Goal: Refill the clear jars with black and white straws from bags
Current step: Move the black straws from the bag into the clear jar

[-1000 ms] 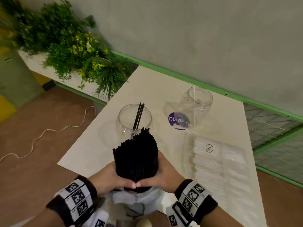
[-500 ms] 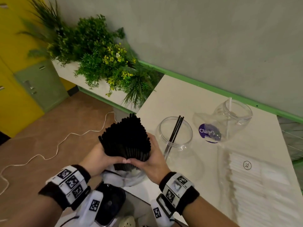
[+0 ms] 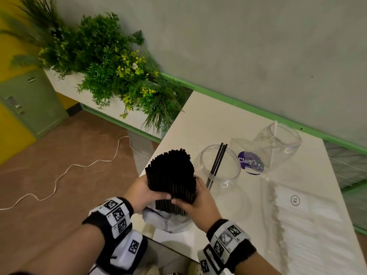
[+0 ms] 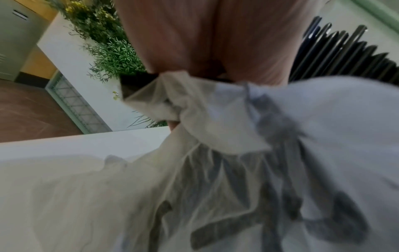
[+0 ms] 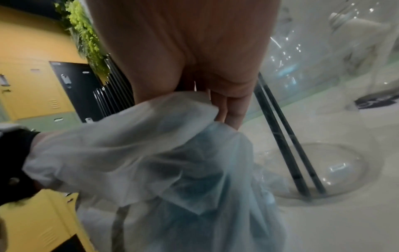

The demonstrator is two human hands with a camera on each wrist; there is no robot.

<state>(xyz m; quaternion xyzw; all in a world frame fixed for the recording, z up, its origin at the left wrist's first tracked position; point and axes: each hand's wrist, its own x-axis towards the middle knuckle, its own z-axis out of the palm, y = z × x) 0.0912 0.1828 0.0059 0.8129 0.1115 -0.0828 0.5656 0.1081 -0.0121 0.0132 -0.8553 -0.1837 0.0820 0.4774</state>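
A thick bundle of black straws (image 3: 171,173) stands upright above the table's near left corner, and both hands wrap round it. My left hand (image 3: 141,192) grips its left side, my right hand (image 3: 195,199) its right side. The bundle's lower end sits in a crumpled clear plastic bag (image 3: 168,221), which fills the left wrist view (image 4: 237,162) and the right wrist view (image 5: 162,162). Just right of the bundle stands a clear jar (image 3: 219,165) with two black straws in it (image 5: 287,141). A second clear jar (image 3: 278,143) behind holds one white straw.
A flat bag of white straws (image 3: 309,221) lies along the right side of the white table (image 3: 218,116). A purple round sticker (image 3: 250,162) lies between the jars. Green plants (image 3: 111,72) fill a planter left of the table. A white cable (image 3: 65,173) runs across the brown floor.
The head view has swung left, so the table now sits further right. The bundle stands higher out of the bag, and both hands keep their grip on it.
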